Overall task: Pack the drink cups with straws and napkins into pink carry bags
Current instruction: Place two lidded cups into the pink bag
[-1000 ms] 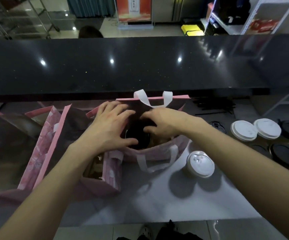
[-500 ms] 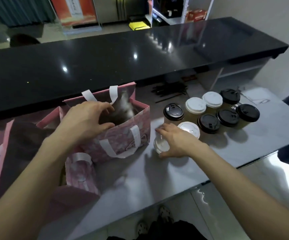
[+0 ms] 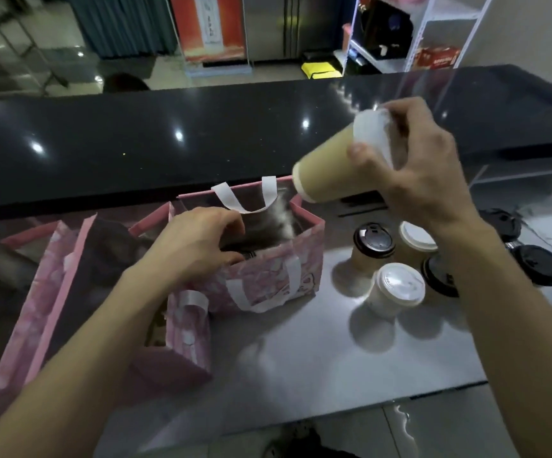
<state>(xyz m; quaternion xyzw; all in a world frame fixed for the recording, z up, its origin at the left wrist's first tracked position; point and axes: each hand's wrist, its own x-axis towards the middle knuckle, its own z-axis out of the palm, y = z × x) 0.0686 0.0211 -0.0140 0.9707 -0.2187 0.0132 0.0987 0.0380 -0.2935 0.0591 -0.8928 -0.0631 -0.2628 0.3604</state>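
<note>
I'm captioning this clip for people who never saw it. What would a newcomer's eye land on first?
First, the tan cup with a white lid, held tilted in the air by the right hand above the counter. Next, the open pink bag below it, its near rim gripped by the left hand. Right of the bag stands a cluster of lidded cups.

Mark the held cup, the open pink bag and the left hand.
held cup [image 3: 329, 171], head view, on its tan side wall.
open pink bag [image 3: 268, 272], head view, on its front panel.
left hand [image 3: 195, 239], head view, on the back of the hand.
</note>
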